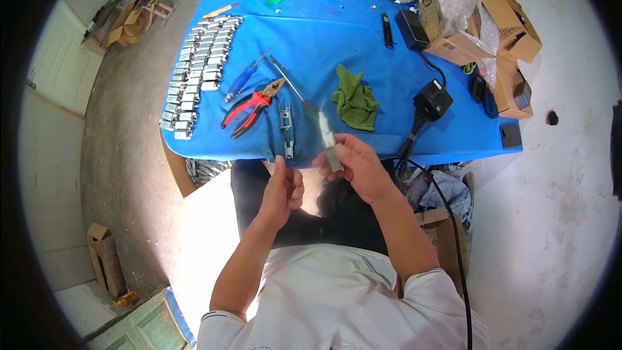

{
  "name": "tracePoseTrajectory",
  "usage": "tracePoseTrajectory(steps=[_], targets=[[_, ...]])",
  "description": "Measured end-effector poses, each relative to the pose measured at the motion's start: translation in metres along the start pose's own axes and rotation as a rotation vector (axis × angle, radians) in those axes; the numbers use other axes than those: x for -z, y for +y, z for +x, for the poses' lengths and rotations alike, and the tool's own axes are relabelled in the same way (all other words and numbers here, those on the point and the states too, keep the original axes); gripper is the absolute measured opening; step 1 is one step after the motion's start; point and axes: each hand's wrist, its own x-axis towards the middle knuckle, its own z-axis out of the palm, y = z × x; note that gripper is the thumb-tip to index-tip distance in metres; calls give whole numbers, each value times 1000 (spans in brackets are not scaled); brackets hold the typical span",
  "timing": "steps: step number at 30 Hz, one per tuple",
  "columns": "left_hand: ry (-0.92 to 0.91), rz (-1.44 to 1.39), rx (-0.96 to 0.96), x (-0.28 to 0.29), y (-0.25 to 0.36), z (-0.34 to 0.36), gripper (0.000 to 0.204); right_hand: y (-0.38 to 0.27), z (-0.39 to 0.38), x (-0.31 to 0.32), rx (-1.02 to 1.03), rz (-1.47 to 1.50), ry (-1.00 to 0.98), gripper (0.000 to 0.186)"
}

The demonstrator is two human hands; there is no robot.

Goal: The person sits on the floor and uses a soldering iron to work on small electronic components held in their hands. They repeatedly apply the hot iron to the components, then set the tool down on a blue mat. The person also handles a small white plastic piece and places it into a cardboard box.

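Fingers point(350, 145) of the right hand point(368, 172): pinched around a slim metal piece point(333, 157), its upper end blurred.
Held piece: tilted, top leaning left, at the bench's point(395, 146) near edge, lower end over the lap.
Right forearm point(407, 233): slants up and leftward from the white sleeve, back of the hand partly turned up.
Left hand point(278, 196): fingers loosely curled, thumb raised and apart from them, a narrow gap between.
Left forearm point(243, 269): slants up and rightward, wrist nearly straight.
Metal frame point(287, 133): flat on the bench, just beyond the left thumb tip.
Pliers point(254, 107): red-handled, left of the frame.
Green cloth point(356, 100): crumpled, beyond the right hand.
Metal parts point(197, 78): in rows along the bench's left side.
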Motion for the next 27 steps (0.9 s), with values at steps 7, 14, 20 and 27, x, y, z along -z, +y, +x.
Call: tracePoseTrajectory(steps=[7, 14, 20, 27], targets=[[-175, 113, -71, 4, -16, -8, 62, 34, -18, -11, -77, -18, -85, 25], [46, 98, -198, 1, -13, -17, 58, 36, -20, -20, -86, -233, -9, 19], [158, 321, -290, 14, -12, -21, 49, 50, -6, -29, 341, -766, 10, 26], [210, 277, -415, 19, -5, -39, 46, 47, 44, -50, 687, -1322, 366, 34]])
